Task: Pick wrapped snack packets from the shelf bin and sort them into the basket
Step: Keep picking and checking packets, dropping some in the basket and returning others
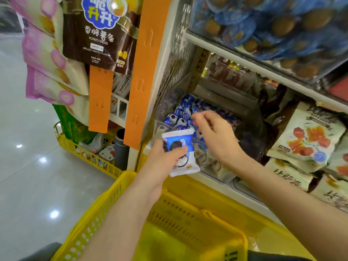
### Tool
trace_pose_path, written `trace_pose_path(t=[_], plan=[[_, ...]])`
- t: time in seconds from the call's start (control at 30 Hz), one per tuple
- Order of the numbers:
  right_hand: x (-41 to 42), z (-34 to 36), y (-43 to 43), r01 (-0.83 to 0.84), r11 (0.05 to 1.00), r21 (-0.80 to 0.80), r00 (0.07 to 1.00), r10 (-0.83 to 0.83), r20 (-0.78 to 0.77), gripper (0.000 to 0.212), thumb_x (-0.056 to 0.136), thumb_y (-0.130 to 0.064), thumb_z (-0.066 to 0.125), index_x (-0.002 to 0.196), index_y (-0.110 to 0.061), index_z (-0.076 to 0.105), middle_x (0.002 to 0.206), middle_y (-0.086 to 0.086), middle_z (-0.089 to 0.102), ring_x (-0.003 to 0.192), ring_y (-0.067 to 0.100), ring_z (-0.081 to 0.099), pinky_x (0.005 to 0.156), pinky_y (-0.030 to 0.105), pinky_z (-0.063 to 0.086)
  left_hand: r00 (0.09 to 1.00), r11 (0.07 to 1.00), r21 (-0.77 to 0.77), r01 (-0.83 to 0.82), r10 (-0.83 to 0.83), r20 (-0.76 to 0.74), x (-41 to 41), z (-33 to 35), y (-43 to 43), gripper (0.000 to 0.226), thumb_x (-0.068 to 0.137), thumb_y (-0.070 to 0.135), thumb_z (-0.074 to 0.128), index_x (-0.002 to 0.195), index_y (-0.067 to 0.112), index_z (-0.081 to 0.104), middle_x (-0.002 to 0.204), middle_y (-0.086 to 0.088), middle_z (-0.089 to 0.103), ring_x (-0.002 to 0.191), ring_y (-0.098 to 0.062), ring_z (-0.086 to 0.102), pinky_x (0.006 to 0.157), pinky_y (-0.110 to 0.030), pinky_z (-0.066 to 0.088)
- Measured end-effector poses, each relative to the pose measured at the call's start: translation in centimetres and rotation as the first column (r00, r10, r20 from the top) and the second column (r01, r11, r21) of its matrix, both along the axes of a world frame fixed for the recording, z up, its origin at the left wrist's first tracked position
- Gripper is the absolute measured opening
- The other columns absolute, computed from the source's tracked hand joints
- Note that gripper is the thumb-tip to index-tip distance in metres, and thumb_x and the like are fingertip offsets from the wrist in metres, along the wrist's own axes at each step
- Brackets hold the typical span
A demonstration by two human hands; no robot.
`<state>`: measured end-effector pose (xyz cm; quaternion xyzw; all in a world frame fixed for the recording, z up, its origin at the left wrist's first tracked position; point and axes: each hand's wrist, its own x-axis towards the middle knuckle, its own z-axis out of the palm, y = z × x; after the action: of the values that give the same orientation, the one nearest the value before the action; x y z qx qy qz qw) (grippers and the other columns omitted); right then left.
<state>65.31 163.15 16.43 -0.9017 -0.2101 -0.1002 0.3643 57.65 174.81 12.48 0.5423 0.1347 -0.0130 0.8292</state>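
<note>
"Two hands in view; state of each?" the supervisor asked.

"Left hand gripped one white-and-blue packet, thumb across its face, fingers behind. The packet was held just in front of the bin, above the far end of the basket. Right hand was over the blue packets in the bin, fingers reaching toward them. Those fingers were blurred; I could not tell whether they pinched anything."

"Step in hand?"

"Picking, by my judgement. One packet was out of the bin but not yet in the basket, and the right hand appeared to be going for a second."

"Progress?"

"Early, as far as could be judged. No packet showed in the part of the basket in view, and the bin held many."

"What did the next move call for?"

"Left hand needed to drop over the basket's open top and let go there, inside the rim. Right hand needed a firm pinch on a single packet; they lay heaped and overlapping, so a neighbour could be dragged out with it. The bin's clear front wall stood between heap and basket, so a lift over it was required."
</note>
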Motion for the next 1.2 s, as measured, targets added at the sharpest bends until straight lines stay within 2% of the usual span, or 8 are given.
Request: trace_pose_path(t=[0.1, 0.37, 0.53, 0.67, 0.77, 0.97, 1.07, 1.2], plan=[[-2.8, -0.6, -1.0, -0.090, 0.993, 0.074, 0.985, 0.100, -0.139, 0.014, 0.093, -0.028, 0.052, 0.088, -0.023, 0.063, 0.079, -0.009, 0.064, 0.069, -0.003, 0.054, 0.065, 0.012, 0.043, 0.999, 0.993, 0.111, 0.030, -0.034, 0.038, -0.9, -0.2, -0.4, 0.030, 0.085, 0.010, 0.063, 0.111, 0.020, 0.053, 0.089, 0.000, 0.066, 0.063, -0.001, 0.063, 0.047, -0.013, 0.042], [-5.7, -2.0, -3.6, -0.026, 0.936, 0.350, 0.887, 0.183, -0.424, 0.009, 0.088, -0.013, 0.061, 0.081, -0.015, 0.067, 0.077, 0.006, 0.068, 0.066, 0.009, 0.061, 0.059, 0.015, 0.052, 0.997, 0.960, 0.276, 0.047, -0.064, 0.052, -2.7, -0.9, -2.1, 0.017, 0.095, 0.031, 0.046, 0.091, 0.020, 0.057, 0.087, -0.006, 0.068, 0.066, -0.005, 0.066, 0.049, -0.016, 0.045], [-6.6, -3.5, -4.7, -0.115, 0.978, 0.174, 0.954, 0.157, -0.254, 0.008, 0.081, -0.018, 0.070, 0.087, -0.012, 0.070, 0.077, 0.004, 0.069, 0.067, 0.013, 0.060, 0.067, 0.029, 0.050, 0.996, 0.912, 0.411, -0.008, -0.027, 0.079, -3.0, -1.5, -2.8, 0.022, 0.096, 0.024, 0.045, 0.082, 0.010, 0.056, 0.071, -0.008, 0.060, 0.055, -0.005, 0.055, 0.046, -0.012, 0.040], [-7.0, -4.4, -5.3, -0.175, 0.984, -0.013, 0.983, 0.175, 0.060, 0.005, 0.081, -0.020, 0.070, 0.085, -0.017, 0.071, 0.076, -0.011, 0.060, 0.071, 0.004, 0.055, 0.066, 0.020, 0.046, 0.999, 0.939, 0.343, 0.027, -0.037, 0.024, -2.9, -1.7, -3.3, 0.021, 0.095, 0.022, 0.049, 0.080, 0.013, 0.060, 0.071, -0.006, 0.063, 0.056, -0.007, 0.061, 0.047, -0.015, 0.045], [-7.0, -4.6, -5.7, -0.155, 0.987, 0.039, 0.986, 0.152, 0.073, 0.001, 0.083, -0.019, 0.068, 0.084, -0.019, 0.069, 0.075, -0.014, 0.060, 0.073, 0.002, 0.056, 0.066, 0.016, 0.046, 0.999, 0.955, 0.295, 0.040, -0.041, 0.000, -2.7, -1.8, -3.5, 0.013, 0.090, 0.031, 0.056, 0.083, 0.021, 0.060, 0.079, -0.003, 0.067, 0.069, -0.008, 0.065, 0.055, -0.016, 0.048], [-6.3, -4.3, -6.6, 0.184, 0.816, 0.548, 0.914, 0.062, -0.401, 0.010, 0.087, -0.010, 0.061, 0.079, -0.015, 0.060, 0.077, 0.005, 0.066, 0.064, 0.008, 0.065, 0.057, 0.021, 0.056, 0.997, 0.933, 0.355, 0.064, -0.049, -0.052, -2.3, -1.9, -3.2, 0.035, 0.073, 0.018, 0.075, 0.104, 0.016, 0.059, 0.096, -0.005, 0.072, 0.084, -0.018, 0.069, 0.073, -0.031, 0.057], [-6.3, -4.1, -7.1, 0.202, 0.808, 0.554, 0.826, 0.163, -0.540, 0.005, 0.090, -0.008, 0.057, 0.086, -0.011, 0.058, 0.079, 0.009, 0.066, 0.063, 0.011, 0.067, 0.060, 0.023, 0.058, 1.000, 0.952, 0.307, -0.011, 0.013, -0.005, -2.4, -2.1, -2.8, 0.031, 0.074, 0.018, 0.074, 0.102, 0.020, 0.062, 0.092, 0.001, 0.073, 0.083, -0.013, 0.070, 0.066, -0.027, 0.057], [-6.7, -4.2, -7.3, 0.118, 0.901, 0.417, 0.876, 0.103, -0.471, 0.015, 0.093, -0.015, 0.052, 0.080, -0.014, 0.059, 0.080, 0.010, 0.069, 0.064, 0.018, 0.069, 0.064, 0.028, 0.058, 0.997, 0.965, 0.256, -0.057, 0.043, 0.061, -2.3, -2.1, -2.7, 0.020, 0.079, 0.022, 0.067, 0.099, 0.023, 0.064, 0.088, 0.006, 0.074, 0.079, -0.006, 0.069, 0.058, -0.019, 0.054]])
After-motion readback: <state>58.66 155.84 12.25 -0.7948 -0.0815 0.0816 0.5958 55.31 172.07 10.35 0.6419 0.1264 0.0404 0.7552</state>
